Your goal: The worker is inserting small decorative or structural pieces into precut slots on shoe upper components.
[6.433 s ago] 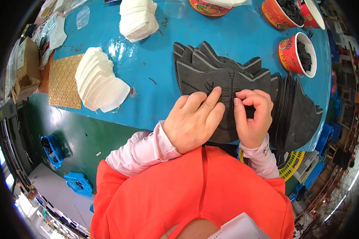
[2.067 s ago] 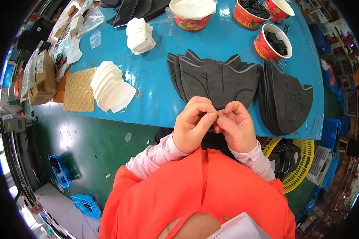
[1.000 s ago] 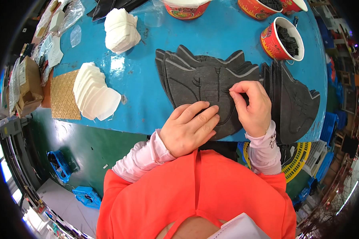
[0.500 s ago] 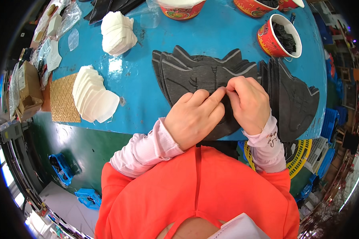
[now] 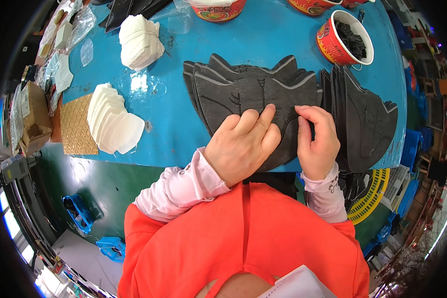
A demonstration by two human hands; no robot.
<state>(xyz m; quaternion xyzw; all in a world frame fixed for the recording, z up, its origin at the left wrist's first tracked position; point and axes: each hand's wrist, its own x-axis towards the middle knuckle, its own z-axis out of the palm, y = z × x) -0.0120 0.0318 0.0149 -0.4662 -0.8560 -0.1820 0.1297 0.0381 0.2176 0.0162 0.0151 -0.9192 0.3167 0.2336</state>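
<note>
A fanned stack of dark grey fabric shoe uppers [image 5: 218, 89], with stitched lines and pale-edged tops, lies on the blue table in front of me. My left hand [image 5: 243, 144] rests on the top piece, its index finger stretched out and pressing the stitched middle, the other fingers slightly bent. Over the right part of the same piece, my right hand [image 5: 319, 141] has thumb and index tips drawn close together. Whatever lies between those tips, if anything, is too small to make out. Another stack of dark uppers [image 5: 365, 124] stands just right of that hand.
At the back right, a red paper bucket [image 5: 330, 42] holds small black pieces; more buckets [image 5: 218, 11] stand behind. Left are a tied white bundle [image 5: 140, 42], fanned white pieces [image 5: 109, 119] and a gold patterned board [image 5: 77, 124]. A yellow basket [image 5: 370, 198] sits below the table edge.
My right hand has moved right, away from my left fingertips, and its thumb and index have parted slightly. The left hand keeps its place on the upper; the whole view has shifted a little.
</note>
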